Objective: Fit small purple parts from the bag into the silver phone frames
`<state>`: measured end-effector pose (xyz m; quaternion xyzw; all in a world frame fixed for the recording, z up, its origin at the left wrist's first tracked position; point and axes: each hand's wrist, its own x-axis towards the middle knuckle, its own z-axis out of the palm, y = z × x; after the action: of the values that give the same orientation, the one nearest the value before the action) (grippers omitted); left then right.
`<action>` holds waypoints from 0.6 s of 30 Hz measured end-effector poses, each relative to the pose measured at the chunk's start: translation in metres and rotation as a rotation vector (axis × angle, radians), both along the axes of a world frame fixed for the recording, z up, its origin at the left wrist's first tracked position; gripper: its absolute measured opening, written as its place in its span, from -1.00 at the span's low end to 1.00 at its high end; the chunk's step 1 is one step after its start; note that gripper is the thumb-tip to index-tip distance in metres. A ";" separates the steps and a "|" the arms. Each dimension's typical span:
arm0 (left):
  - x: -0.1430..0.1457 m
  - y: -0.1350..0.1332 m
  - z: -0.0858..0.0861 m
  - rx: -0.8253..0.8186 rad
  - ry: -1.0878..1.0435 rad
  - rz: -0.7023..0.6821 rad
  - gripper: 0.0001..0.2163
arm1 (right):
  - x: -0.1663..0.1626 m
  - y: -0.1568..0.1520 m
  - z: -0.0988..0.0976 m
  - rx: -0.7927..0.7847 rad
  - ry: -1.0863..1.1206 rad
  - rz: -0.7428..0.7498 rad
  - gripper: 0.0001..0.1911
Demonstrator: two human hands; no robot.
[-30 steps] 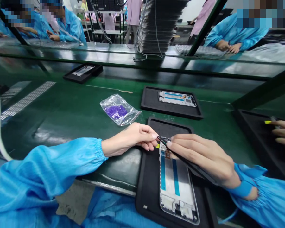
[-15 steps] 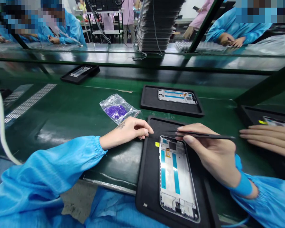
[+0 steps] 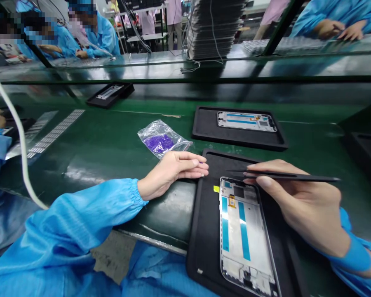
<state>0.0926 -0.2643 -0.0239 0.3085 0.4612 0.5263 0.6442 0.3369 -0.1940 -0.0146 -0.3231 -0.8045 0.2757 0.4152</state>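
My right hand pinches black tweezers, whose tips point left above the top end of a phone frame. Silver, with blue strips and a small orange flex cable, the frame lies in a black tray. A yellow tab sticks out beside its upper left corner. My left hand is at the tray's upper left edge, palm partly turned up, thumb against the fingers. A tiny purple piece shows at those fingers. Just behind this hand lies a clear plastic bag of purple bits.
Another black tray with a phone frame sits behind mine, and a smaller tray stands farther left. A white hose hangs at left. Co-workers in blue sleeves are at the far bench and left edge.
My left hand has turned its palm upward, bringing a purple piece into sight. My right hand still holds the tweezers near the frame's top. The view has shifted; the hand at far right is gone.
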 end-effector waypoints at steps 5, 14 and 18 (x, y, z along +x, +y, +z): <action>0.001 -0.002 0.001 -0.006 0.013 -0.013 -0.81 | -0.001 -0.001 0.001 0.023 -0.017 0.009 -0.90; 0.003 0.000 -0.001 -0.003 0.064 -0.005 -0.83 | 0.000 -0.003 0.002 0.028 -0.020 0.025 -0.90; 0.002 0.002 -0.002 0.118 0.353 -0.036 -0.95 | 0.000 -0.002 0.001 0.034 -0.029 0.023 -0.92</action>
<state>0.0945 -0.2624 -0.0254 0.4415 0.5298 0.4787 0.5434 0.3364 -0.1963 -0.0132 -0.3106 -0.8187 0.2620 0.4056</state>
